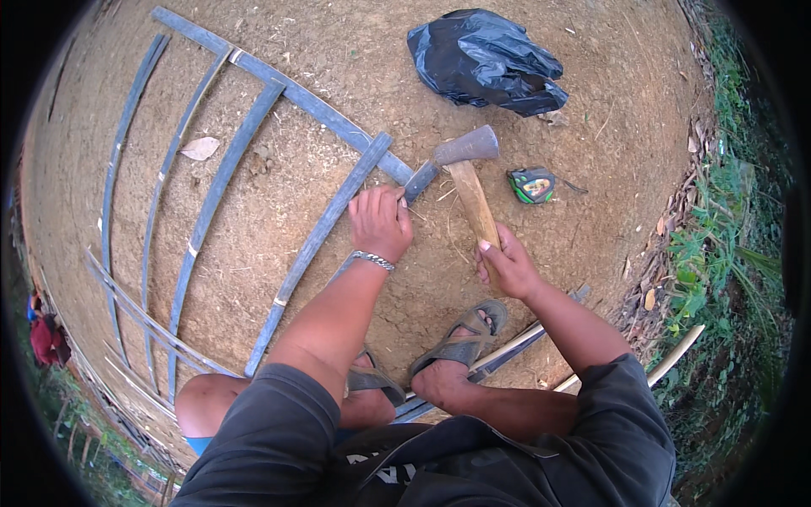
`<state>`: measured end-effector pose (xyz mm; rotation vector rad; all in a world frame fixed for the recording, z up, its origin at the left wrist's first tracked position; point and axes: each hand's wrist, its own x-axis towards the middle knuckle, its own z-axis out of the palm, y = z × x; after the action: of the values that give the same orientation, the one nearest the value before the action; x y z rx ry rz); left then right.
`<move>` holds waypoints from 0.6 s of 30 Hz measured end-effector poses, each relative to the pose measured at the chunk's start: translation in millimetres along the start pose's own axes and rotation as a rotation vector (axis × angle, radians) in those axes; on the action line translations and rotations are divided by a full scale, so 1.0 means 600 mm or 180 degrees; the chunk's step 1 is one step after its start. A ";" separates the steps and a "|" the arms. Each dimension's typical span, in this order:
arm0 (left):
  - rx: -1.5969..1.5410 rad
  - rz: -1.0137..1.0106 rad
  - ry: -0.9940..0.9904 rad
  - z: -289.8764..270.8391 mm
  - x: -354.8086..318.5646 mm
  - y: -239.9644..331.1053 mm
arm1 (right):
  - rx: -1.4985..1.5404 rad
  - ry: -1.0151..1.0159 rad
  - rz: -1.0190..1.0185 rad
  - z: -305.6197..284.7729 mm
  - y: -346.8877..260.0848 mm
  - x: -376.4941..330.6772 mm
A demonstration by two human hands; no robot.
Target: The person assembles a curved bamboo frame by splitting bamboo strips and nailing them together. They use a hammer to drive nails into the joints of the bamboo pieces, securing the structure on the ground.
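Note:
My right hand [504,263] is wrapped round the wooden handle of a hatchet [473,196]. The hatchet's dark metal head [467,145] is at the far end of the handle, beside the tip of a short dark bamboo slat [421,181]; I cannot tell if they touch. My left hand [380,221], with a chain bracelet at the wrist, has its fingers closed over that slat. The slat's near part shows only partly behind my left wrist. Just left of this hand lies a longer slat [321,232], whose far end crosses a long slat [312,106] on the ground.
More slats [221,175] lie in a ladder-like frame on the left, with a dry leaf [200,149] between them. Far off is a black plastic bag [486,63]; a tape measure [531,184] sits right of the hatchet. More strips [524,342] lie by my sandals [463,336]. Plants [710,245] edge the right side.

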<state>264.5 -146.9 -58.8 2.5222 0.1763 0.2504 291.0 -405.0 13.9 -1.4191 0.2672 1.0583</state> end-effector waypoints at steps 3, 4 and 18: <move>-0.0051 -0.0013 -0.0023 0.003 -0.002 -0.003 | -0.0820 -0.0424 0.0471 -0.005 -0.004 -0.003; -0.0074 -0.0024 -0.0045 0.004 -0.002 -0.004 | -0.0826 -0.0253 0.0405 -0.004 -0.006 -0.006; -0.0055 0.0005 -0.0043 -0.001 -0.001 -0.002 | -0.3723 0.0458 -0.1437 -0.034 -0.013 -0.009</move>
<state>264.0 -145.6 -59.0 2.5065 0.1664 0.2346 302.8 -424.0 18.8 -2.4344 -0.6693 0.7124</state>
